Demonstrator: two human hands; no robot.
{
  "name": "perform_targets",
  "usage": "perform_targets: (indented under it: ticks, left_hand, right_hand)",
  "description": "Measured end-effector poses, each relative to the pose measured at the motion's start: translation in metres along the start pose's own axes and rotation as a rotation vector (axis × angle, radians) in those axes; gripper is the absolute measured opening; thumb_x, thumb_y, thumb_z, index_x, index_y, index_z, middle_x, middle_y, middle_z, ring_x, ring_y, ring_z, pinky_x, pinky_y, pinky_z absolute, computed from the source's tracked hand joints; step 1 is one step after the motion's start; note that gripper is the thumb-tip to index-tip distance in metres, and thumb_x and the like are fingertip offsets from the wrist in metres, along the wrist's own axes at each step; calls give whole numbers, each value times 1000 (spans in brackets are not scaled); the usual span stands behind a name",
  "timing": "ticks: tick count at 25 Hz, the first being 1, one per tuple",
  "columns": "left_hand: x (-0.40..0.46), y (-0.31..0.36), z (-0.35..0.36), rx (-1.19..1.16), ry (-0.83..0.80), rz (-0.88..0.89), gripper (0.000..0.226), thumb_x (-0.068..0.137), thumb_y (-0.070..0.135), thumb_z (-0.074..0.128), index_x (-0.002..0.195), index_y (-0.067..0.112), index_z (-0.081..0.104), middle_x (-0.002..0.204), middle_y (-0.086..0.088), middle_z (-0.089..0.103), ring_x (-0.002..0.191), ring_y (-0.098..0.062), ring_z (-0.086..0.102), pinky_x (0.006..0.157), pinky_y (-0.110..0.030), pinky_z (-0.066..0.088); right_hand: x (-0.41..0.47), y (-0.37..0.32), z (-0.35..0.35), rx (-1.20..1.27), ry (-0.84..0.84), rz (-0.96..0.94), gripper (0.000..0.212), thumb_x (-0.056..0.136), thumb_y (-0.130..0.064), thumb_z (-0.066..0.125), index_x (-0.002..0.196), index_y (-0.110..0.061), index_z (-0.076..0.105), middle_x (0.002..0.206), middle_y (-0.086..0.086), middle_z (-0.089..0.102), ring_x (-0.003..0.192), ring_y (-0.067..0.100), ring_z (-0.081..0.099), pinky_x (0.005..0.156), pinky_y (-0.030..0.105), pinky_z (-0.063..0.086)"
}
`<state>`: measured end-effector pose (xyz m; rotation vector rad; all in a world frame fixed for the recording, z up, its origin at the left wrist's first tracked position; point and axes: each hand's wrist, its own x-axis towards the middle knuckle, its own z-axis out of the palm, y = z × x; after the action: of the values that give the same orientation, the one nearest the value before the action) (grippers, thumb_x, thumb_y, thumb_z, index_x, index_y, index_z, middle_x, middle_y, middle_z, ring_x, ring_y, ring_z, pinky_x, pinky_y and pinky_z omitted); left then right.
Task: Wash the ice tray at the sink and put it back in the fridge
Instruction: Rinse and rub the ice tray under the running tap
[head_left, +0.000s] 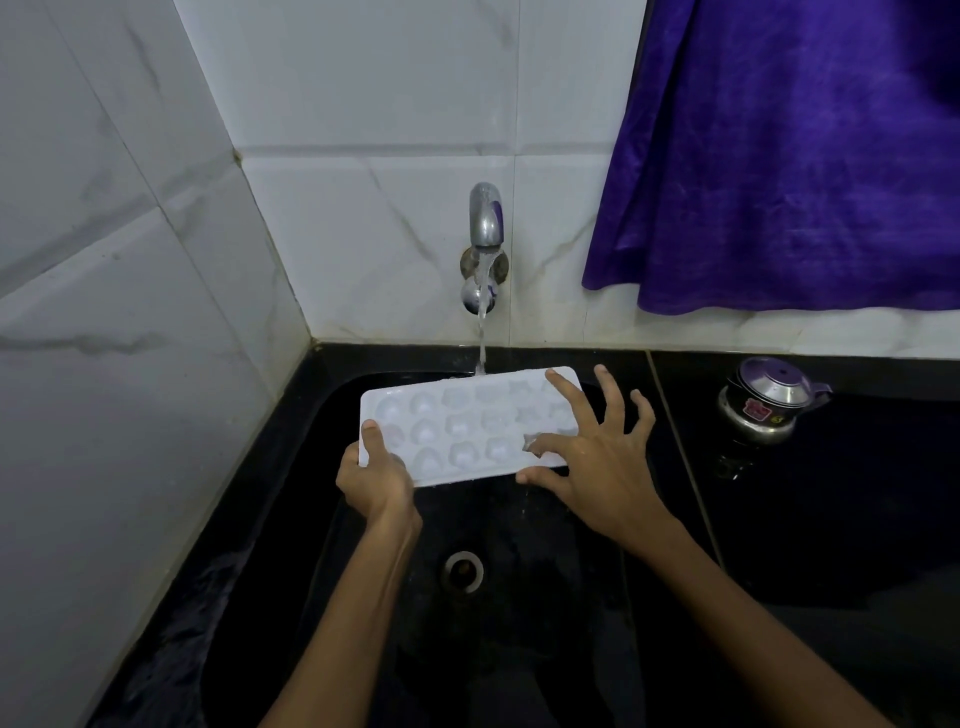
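Observation:
A white plastic ice tray (457, 431) with several shaped cells is held level over the black sink (519, 623). Water runs from the metal tap (485, 218) and lands on the tray's far edge. My left hand (374, 480) grips the tray's near left corner, thumb on top. My right hand (597, 457) lies spread over the tray's right end, fingers apart, fingertips pressing into the cells. The fridge is not in view.
The sink drain (463, 571) sits below the tray. A small steel pot with a lid (763, 408) stands on the black counter at the right. A purple cloth (779, 156) hangs over the white tiled wall behind it. Tiled walls close the left side.

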<state>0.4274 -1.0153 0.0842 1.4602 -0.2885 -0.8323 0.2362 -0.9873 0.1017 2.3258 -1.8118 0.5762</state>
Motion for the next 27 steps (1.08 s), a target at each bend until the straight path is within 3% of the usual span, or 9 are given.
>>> perform_targets:
  ticks: [3,7,10,12,14,17,21,24,27]
  left_hand:
    - [-3,-1,3,-16,-5,-36,29,92,38,53,70,18,55,72,3,58,67,-16,56,64,-32,50]
    - [-1,-1,7,13,-16,-9,30,92,37,52,76,12,55,71,2,57,63,-13,55,55,-25,47]
    - [-1,-1,9,4,-27,-22,30,92,37,53,68,18,54,71,3,58,65,-15,57,62,-30,51]
    - [-4,-3,12,12,-50,-33,28,91,38,53,69,21,55,74,3,61,69,-16,60,66,-32,53]
    - [-9,-6,16,19,-78,-34,26,92,38,53,72,22,58,79,2,63,74,-17,63,66,-33,55]
    - [-14,-9,23,19,-110,-27,26,92,38,52,75,19,59,81,1,64,76,-18,64,63,-30,53]
    - [-11,-9,27,21,-98,-7,27,92,38,52,74,19,59,78,1,64,72,-15,63,56,-26,50]
    - [-7,-9,26,20,-78,-10,28,92,38,52,81,14,60,78,1,63,71,-15,63,58,-28,51]
    - [-4,-7,28,13,-74,-19,25,92,38,52,76,20,58,78,2,62,71,-15,62,56,-27,50]
  right_hand:
    - [0,2,0,-37,12,37,34,73,-62,61,91,-35,73,154,5,26,141,39,7,104,64,5]
    - [0,7,1,-54,-78,49,38,75,-68,53,96,-40,69,159,-3,8,140,27,-19,105,53,-12]
    - [5,14,-5,109,-20,157,43,57,-74,64,85,-42,68,157,-8,11,140,21,-15,106,46,-13]
    - [13,16,-7,210,-3,189,58,46,-81,62,91,-45,63,156,-10,10,139,15,-16,106,46,-14]
    - [26,15,-6,232,-79,194,71,47,-91,48,104,-49,55,156,-13,3,138,14,-22,106,53,-16]
    - [44,9,2,105,-179,170,74,56,-93,35,114,-50,52,158,-10,-1,139,23,-28,104,59,-20]
    - [55,5,11,-28,-108,82,83,53,-96,24,114,-49,57,159,-6,4,138,26,-27,98,58,-27]
    - [59,3,12,-46,-89,68,83,51,-97,23,110,-50,58,159,-5,-1,138,29,-29,96,57,-31]
    - [62,-1,13,-70,-92,46,84,53,-96,27,115,-49,58,159,-5,0,139,30,-27,95,57,-33]
